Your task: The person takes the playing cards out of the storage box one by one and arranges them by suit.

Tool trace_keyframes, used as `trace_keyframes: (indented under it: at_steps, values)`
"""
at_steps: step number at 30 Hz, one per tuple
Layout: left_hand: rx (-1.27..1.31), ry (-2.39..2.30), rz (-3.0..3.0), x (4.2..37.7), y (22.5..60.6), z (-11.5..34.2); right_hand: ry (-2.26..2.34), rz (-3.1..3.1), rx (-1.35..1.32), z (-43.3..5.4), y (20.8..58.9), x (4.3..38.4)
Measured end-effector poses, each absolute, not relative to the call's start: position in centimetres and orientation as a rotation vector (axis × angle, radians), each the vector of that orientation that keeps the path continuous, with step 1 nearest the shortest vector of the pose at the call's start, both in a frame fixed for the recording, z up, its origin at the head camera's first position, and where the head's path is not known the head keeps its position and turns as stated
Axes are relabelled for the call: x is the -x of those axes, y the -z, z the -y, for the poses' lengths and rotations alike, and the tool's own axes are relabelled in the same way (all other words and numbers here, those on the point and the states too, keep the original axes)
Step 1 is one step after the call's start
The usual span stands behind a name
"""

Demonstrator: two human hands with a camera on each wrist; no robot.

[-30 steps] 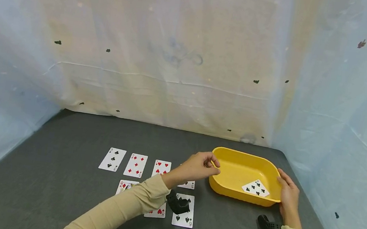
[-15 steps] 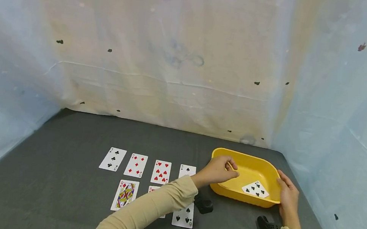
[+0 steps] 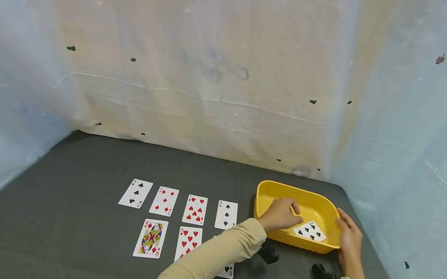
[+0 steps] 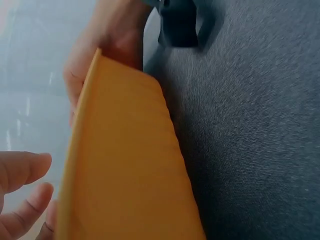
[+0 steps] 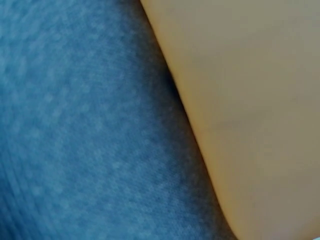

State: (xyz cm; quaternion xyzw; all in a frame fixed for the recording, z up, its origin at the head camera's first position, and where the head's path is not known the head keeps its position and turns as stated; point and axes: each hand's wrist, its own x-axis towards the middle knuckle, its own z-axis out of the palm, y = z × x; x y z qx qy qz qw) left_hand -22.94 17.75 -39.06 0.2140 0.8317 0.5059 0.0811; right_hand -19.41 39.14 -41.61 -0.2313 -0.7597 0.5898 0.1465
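Observation:
In the head view a yellow tray (image 3: 326, 207) stands on the dark cloth at the right. A playing card with clubs (image 3: 310, 230) lies face up inside it. Over the tray's near side reaches my left hand (image 3: 282, 214), its fingers loosely bent, a short way left of the card. The left wrist view shows thumb and fingers (image 4: 30, 167) apart beyond the rim, with nothing visible between them. My right hand (image 3: 350, 243) grips the tray's right end, thumb at the rim. Only the tray's wall (image 5: 250, 125) and cloth appear in the right wrist view.
Left of the tray, face-up playing cards lie in two rows, among them the three of clubs (image 3: 136, 193), the seven of hearts (image 3: 195, 210) and the queen of diamonds (image 3: 151, 238). My left forearm partly covers a spade card (image 3: 227, 271). Hanging sheets enclose the table's back and sides.
My left hand has moved right from the tray's left end to over its inside, uncovering more cards in the rows. The right hand stays on the tray; the club card lies where it was.

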Motion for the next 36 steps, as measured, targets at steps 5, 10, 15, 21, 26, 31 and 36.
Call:
trace_keyframes:
  at_steps: [5, 10, 15, 21, 26, 31, 36]
  values:
    - [-0.602, -1.430, -2.566, 23.6, 39.5, -18.6, -1.714, 2.177, 0.666, -39.2, 41.5, 19.4]
    - [-0.598, -1.365, -2.581, 23.9, 39.2, -19.5, -1.701, 2.187, 0.656, -39.3, 41.4, 19.4]
    - [-0.603, -1.228, -2.554, 23.8, 39.1, -20.4, -1.713, 2.179, 0.645, -39.2, 41.4, 19.4]
    - [-0.599, -0.975, -2.570, 24.0, 39.6, -21.4, -1.718, 2.174, 0.625, -39.1, 41.5, 19.4]
    - [-0.583, -0.906, -2.595, 24.4, 39.9, -21.2, -1.729, 2.155, 0.622, -39.1, 41.5, 19.5]
    - [-0.565, -0.838, -2.663, 24.5, 40.3, -20.9, -1.732, 2.159, 0.633, -38.9, 41.4, 19.4]
    - [-0.571, -0.750, -2.722, 24.6, 40.2, -21.1, -1.723, 2.175, 0.644, -39.0, 41.3, 19.3]
